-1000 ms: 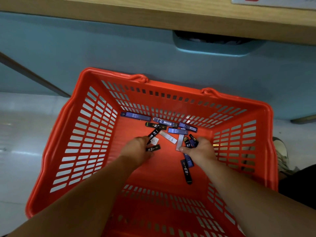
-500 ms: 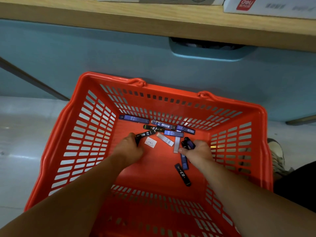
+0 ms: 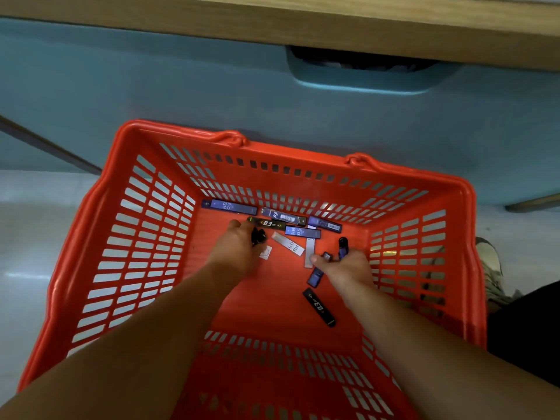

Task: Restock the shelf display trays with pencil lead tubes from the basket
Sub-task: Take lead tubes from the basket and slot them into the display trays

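A red plastic basket (image 3: 145, 237) stands on the floor below me, with several pencil lead tubes scattered at its far end. A blue tube marked HB 0.5 (image 3: 230, 206) lies against the far wall, a black tube marked 0.3 (image 3: 268, 223) beside it, and a white tube (image 3: 288, 244) in the middle. Another black tube (image 3: 319, 307) lies nearer me. My left hand (image 3: 236, 253) grips black tubes (image 3: 257, 237) in curled fingers. My right hand (image 3: 344, 269) holds dark blue tubes (image 3: 342, 247) that stick out above it.
A teal cabinet front (image 3: 151, 86) with a recessed handle (image 3: 363, 77) rises behind the basket, under a wooden shelf edge (image 3: 272, 22). Pale floor (image 3: 36, 237) lies to the left. A shoe (image 3: 491, 268) and a dark trouser leg (image 3: 530, 328) are at the right.
My left hand picked up the black tubes that lay by it and moved a little towards the far wall. My right hand kept its tubes and shifted slightly.
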